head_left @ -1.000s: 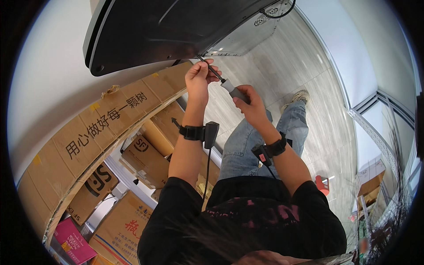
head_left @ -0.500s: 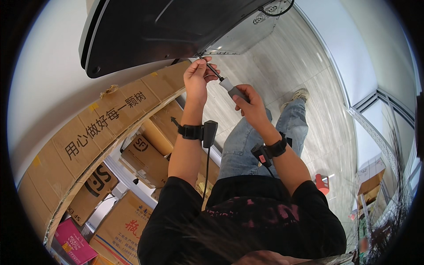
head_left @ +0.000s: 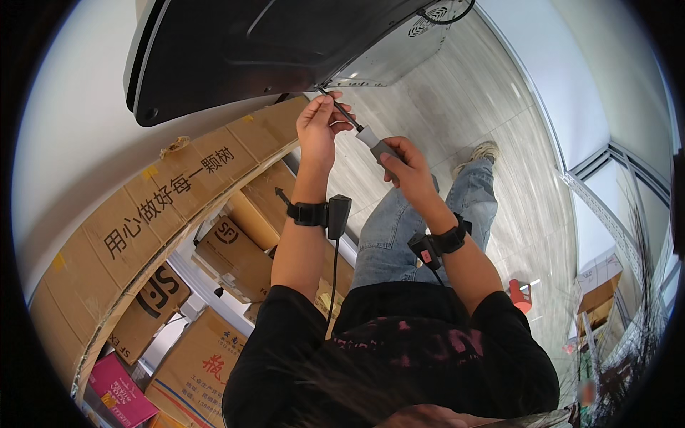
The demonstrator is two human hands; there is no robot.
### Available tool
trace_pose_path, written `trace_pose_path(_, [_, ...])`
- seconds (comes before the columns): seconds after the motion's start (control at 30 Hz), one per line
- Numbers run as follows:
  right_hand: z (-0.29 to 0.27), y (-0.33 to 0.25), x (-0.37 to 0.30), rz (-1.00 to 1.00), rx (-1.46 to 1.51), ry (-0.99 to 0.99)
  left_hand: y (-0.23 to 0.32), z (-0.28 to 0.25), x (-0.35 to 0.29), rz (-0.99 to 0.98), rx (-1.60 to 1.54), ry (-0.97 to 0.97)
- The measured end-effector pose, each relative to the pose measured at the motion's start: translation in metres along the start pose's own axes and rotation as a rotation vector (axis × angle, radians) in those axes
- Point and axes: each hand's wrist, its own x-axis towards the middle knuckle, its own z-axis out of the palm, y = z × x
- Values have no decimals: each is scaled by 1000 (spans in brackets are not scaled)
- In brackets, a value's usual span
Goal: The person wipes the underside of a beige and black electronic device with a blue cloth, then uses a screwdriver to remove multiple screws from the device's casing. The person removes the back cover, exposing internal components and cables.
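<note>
A screwdriver (head_left: 367, 136) with a grey handle and a dark shaft slants up to the left. Its tip meets the lower edge of a large black panel (head_left: 235, 64), beside a light metal side. The thumb and fingers of my left hand (head_left: 317, 132) are closed around the shaft near that tip. Lower and to the right, my right hand (head_left: 411, 167) grips the handle, thumb on top. Whatever the tip touches is too small to make out.
On the left, a long cardboard piece (head_left: 171, 182) borders several cartons (head_left: 235, 253) and a pink box (head_left: 121, 391). A vent grille (head_left: 428, 23) and black cable (head_left: 457, 21) show at the top. A red object (head_left: 520, 295) stands on the floor (head_left: 528, 214) to my right.
The screwdriver handle has shifted very slightly, and the fingers of my right hand sit a little differently on it. My left hand stays in place on the shaft.
</note>
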Motion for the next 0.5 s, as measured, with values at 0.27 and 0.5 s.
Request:
trace_pose_path(0.27, [1, -3, 0, 14, -4, 2, 5, 2, 5, -29, -113, -2])
trace_pose_path(0.5, [3, -3, 0, 7, 12, -3, 7, 2, 5, -10, -130, 7])
